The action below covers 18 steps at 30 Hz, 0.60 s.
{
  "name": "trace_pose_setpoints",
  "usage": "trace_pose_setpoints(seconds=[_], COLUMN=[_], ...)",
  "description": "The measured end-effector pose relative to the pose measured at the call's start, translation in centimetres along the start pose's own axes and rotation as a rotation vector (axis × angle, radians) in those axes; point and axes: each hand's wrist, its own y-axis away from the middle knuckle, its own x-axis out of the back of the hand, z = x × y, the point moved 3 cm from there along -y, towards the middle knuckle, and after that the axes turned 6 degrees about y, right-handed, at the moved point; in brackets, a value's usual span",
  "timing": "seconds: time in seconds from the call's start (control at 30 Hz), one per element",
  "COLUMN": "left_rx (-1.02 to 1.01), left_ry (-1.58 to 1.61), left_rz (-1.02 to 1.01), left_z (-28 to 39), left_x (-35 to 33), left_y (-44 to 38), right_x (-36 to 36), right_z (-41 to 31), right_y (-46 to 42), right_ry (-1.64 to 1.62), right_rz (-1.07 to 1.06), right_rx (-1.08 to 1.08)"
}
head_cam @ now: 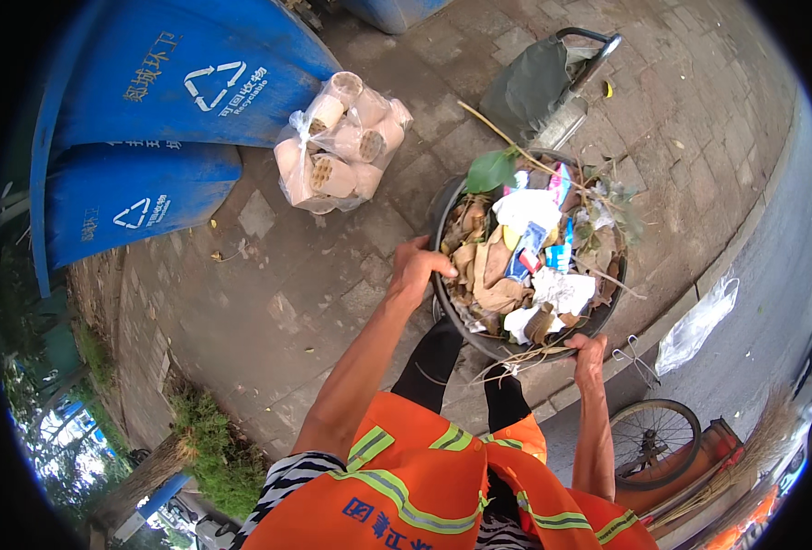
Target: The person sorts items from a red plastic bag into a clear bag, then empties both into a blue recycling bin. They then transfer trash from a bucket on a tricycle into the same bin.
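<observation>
Both hands grip the rim of a round dark bin full of litter. My left hand holds its left side, the thumb over the rim. My right hand clasps the near right edge. Inside lie brown dry leaves, crumpled white tissue paper and a blue wrapper. A large green leaf and a thin twig stick out over the far rim. The bin's underside is hidden.
Two blue recycling bins stand at the left. Beside them rests a clear bag of honeycomb cylinders. A grey-green bag on a metal frame stands beyond. At right are a white plastic bag, a spoked wheel and a twig broom.
</observation>
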Motion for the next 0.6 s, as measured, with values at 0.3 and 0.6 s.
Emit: trace_pose_setpoints(seconds=[0.3, 0.6], left_rx=[-0.022, 0.036], left_ry=[0.337, 0.664], left_rz=[0.711, 1.030], left_z=[-6.8, -18.2], left_x=[19.3, 35.5], left_y=[17.0, 23.6], right_x=[-17.9, -40.4], right_z=[-2.5, -0.9], right_y=[3.9, 12.5], right_ry=[0.509, 1.052], right_rz=[-0.622, -0.893], right_rx=[0.054, 0.138])
